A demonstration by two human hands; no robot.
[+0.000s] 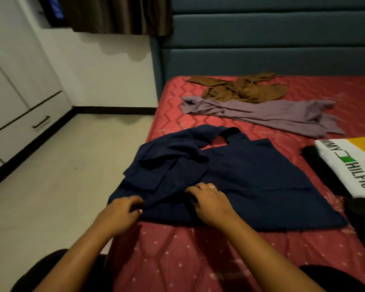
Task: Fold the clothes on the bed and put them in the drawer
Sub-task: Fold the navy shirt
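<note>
Saw a crumpled brown garment (247, 89) near the padded headboard (261, 49) and, just in front of it and touching it, a long mauve garment (272, 116) strewn across the bed, both well apart from the hands. Found to the right a folded white T-shirt (350, 165) with a yellow band, black clothing (325, 173) showing along its left and near sides, just beside the navy shirt (240, 175). Had the navy shirt spread flat near the left edge of the red quilted mattress (177, 260), collar toward the headboard, one sleeve doubled across its left half. Pinched its near hem with the left hand (120, 213), fingers curled and thumb pressed into the cloth; clutched a ridge of the same hem with the right hand (211, 203), fingers bent round it, a ring on one finger. Noted a blue-grey headboard, a brown curtain (118, 15), white walls with dark skirting, a pale floor (61, 175), and at the left a white wardrobe with a closed drawer (25, 131) and a dark handle. Read on the T-shirt "MMY" and "HILFIGE", cut short, beside a green square.
</note>
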